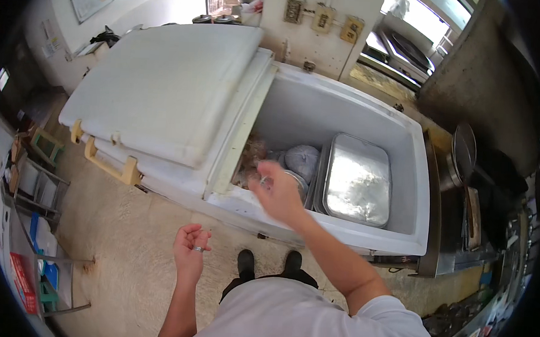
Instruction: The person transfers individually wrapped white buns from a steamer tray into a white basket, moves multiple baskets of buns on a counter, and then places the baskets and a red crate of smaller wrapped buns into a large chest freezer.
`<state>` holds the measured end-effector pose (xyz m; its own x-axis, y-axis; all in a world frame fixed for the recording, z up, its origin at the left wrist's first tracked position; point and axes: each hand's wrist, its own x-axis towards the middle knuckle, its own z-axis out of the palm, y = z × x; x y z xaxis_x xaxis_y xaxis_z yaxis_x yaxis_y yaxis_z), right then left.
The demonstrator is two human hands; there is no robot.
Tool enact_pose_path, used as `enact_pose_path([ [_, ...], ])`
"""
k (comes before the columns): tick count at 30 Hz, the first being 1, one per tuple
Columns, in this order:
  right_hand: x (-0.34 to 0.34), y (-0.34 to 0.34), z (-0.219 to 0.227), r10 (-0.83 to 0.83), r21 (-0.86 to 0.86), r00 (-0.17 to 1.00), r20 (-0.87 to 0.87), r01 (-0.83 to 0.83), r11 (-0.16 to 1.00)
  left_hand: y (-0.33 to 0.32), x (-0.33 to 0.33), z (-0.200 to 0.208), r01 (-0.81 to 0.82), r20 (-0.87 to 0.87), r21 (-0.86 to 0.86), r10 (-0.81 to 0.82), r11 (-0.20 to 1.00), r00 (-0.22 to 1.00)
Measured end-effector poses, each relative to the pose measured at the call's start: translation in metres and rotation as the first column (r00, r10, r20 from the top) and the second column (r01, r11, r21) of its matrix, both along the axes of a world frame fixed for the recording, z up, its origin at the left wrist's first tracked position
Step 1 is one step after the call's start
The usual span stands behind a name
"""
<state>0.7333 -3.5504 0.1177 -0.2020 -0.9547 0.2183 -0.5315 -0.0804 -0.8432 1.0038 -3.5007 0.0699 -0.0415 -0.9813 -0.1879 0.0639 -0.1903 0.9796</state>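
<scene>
A white chest freezer (339, 232) stands in front of me, its right part uncovered. My right hand (276, 190) is over its front rim, near the middle; the fingers look bent but are smeared by motion. Just beyond that hand lie a rounded greyish bundle (302, 160), a round metal container (297, 183) partly hidden by the hand, and brownish contents (254, 150) that I cannot make out. To their right is a rectangular silvery metal tray (358, 179). Lower left, outside the freezer, my left hand (190, 247) hangs in the air, fingers loosely bent and apart, holding nothing.
White lids (165, 91) with yellowish handles (110, 161) cover the freezer's left part. A metal shelf (67, 259) with blue and red items stands at the left. Pans (464, 147) are at the right, beside a metal counter. Switch boxes (323, 18) are on the wall behind.
</scene>
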Motion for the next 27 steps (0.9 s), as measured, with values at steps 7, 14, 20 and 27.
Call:
enact_pose_path([
  [7,-0.096,0.140,-0.034,-0.205,-0.038,0.959,-0.195,0.201,0.979,0.004,-0.123,-0.001,0.411,0.265,-0.237,-0.348,0.880,0.899],
  [14,-0.215,0.217,-0.052,-0.437,0.025,0.853,-0.285,0.462,0.887,0.026,-0.268,0.004,0.665,0.418,-0.426,-0.518,0.614,0.746],
  [20,-0.239,0.225,-0.068,-0.363,0.000,0.892,-0.269,0.377,0.926,0.053,-0.337,-0.020,0.700,0.607,-0.444,-0.387,0.559,0.694],
  [27,-0.252,0.223,-0.063,-0.235,0.062,0.947,-0.219,0.254,0.965,0.063,-0.353,-0.028,0.725,0.823,-0.388,-0.140,0.569,0.550],
])
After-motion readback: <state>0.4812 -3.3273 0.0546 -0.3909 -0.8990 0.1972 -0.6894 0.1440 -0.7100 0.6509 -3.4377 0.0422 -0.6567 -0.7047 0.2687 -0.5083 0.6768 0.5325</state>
